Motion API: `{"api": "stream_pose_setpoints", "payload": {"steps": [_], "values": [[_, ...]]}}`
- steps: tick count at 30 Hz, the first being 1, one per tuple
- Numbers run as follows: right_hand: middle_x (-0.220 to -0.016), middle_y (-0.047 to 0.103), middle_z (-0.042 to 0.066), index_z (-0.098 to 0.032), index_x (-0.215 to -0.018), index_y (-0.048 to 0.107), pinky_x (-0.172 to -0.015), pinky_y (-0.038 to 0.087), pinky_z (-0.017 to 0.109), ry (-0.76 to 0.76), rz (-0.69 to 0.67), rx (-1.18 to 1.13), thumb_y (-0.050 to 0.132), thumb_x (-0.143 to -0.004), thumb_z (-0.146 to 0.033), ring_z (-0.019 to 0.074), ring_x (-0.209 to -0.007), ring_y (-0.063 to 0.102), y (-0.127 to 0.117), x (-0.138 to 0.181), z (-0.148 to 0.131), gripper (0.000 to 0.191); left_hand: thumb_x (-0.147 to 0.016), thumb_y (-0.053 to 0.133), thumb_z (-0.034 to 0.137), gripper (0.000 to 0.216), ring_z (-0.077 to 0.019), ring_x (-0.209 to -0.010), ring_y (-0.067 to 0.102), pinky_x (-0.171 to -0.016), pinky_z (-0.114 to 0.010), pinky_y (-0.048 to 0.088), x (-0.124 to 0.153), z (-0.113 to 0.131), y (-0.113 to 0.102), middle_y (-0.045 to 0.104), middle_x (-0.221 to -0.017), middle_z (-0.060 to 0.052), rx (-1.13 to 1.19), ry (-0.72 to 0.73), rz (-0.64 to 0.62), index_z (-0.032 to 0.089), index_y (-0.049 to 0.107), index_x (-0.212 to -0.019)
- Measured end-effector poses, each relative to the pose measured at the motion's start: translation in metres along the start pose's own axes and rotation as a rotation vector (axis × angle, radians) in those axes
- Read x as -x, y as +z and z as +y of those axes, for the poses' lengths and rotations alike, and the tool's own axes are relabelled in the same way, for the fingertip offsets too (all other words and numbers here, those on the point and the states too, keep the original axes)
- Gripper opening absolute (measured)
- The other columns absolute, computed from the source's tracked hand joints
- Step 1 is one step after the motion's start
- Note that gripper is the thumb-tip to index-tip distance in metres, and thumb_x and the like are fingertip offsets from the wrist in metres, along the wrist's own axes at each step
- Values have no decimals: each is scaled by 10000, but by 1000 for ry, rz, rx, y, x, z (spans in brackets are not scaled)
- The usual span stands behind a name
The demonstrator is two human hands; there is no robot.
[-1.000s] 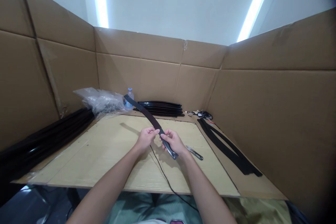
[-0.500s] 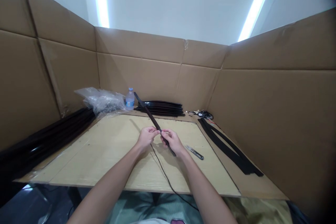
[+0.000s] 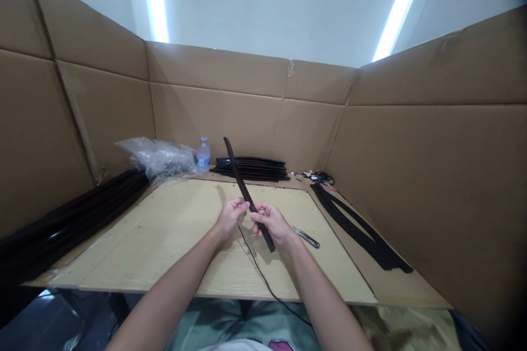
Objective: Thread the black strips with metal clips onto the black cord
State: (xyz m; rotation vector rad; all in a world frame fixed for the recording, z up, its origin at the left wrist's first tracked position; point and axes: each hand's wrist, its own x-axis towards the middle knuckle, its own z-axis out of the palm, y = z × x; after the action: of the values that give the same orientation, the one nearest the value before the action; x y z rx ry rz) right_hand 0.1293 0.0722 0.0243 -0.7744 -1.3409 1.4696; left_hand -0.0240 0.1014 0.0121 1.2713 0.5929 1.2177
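A long black strip [image 3: 237, 171] slants over the board, its far end raised and bent slightly to the left. Its near part is gripped by my right hand [image 3: 272, 222], thumb on top and fingers curled beneath. My left hand [image 3: 230, 216] pinches the strip's left edge, close to the right thumb. A thin dark cord [image 3: 258, 270] comes out below my left fingertips and runs down over the front edge towards my lap; where it meets the strip is hidden. To the right of my hands, thread snips [image 3: 306, 237] lie on the pale board [image 3: 164, 247].
Stacked black strips [image 3: 251, 169] lie at the back, beside a water bottle [image 3: 203, 155] and clear plastic bags [image 3: 164, 159]. More long black pieces [image 3: 78, 214] line the left. Flat black strips [image 3: 358, 230] and a tangle of cords [image 3: 319, 177] are on the right. Cardboard walls [image 3: 218, 112] surround the table.
The strip has turned, so its broader face shows and its far end has swung right and up. Its near end has dropped slightly. Both hands stay in nearly the same place.
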Motion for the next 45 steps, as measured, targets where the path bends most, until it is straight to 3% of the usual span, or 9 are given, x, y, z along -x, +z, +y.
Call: {"api": "stream_pose_setpoints", "payload": {"steps": [5,8,15,20,27,31,34,38,45], "values": [[-588,610,-50,-171,-843,496,-339,394,153,11,16,-14,788,-620,-310,81,-389,547,1,2,-4,393,-714,695,448,364,-25,-359,182,-381,-206,97,0,-1,0,304,-441,107,4,-10,-28,123,552,-794],[-605,639,-22,-174,-797,480,-358,423,174,23,31,1,812,-582,-313,118,-434,598,1,2,-3,418,-698,716,423,349,-22,-357,206,-383,-196,111,0,-1,-2,311,-426,102,-2,-10,-5,128,530,-690],[-627,675,0,-188,-797,442,-423,430,195,-69,72,24,824,-560,-305,165,-544,654,0,-4,7,465,-659,742,406,330,-84,-445,486,-450,-208,323,-2,-7,0,568,-557,0,20,17,40,118,579,-654],[-635,676,3,-151,-1075,538,-457,418,217,-85,123,73,790,-601,-305,145,-527,614,4,-5,3,558,-688,713,419,315,-66,-407,434,-414,-198,255,-4,-8,-1,555,-531,12,-68,55,122,121,612,-687],[-823,668,40,-142,-907,654,-482,416,218,-184,221,102,741,-609,-265,106,-571,540,11,-5,7,334,-698,694,442,335,-59,-413,328,-414,-200,230,-10,-16,-6,443,-471,53,-195,94,209,111,660,-740],[-759,660,37,-143,-977,628,-505,442,237,-163,344,204,672,-629,-212,118,-547,541,11,-9,16,358,-717,678,411,352,-108,-525,475,-506,-223,367,-12,-18,-2,570,-592,-7,-305,140,265,103,692,-887],[-879,665,72,-145,-970,635,-624,496,284,-272,435,399,610,-635,-160,172,-698,607,9,-14,24,336,-731,669,381,423,-155,-683,570,-663,-266,447,-11,-16,3,626,-719,-37,-399,208,369,132,654,-1072],[-1001,611,100,-136,-952,642,-765,497,324,-373,551,686,520,-636,-77,198,-839,605,9,-17,32,343,-731,678,378,372,-213,-970,583,-830,-308,438,-8,-14,7,630,-1042,-108,-501,269,506,181,685,-1046],[-998,533,85,-146,-939,653,-872,466,309,-459,505,922,412,-584,36,195,-930,570,21,-9,26,466,-671,747,315,368,-237,-906,649,-845,-352,478,-9,-15,10,699,-978,-149,-196,181,276,114,685,-974]]}}
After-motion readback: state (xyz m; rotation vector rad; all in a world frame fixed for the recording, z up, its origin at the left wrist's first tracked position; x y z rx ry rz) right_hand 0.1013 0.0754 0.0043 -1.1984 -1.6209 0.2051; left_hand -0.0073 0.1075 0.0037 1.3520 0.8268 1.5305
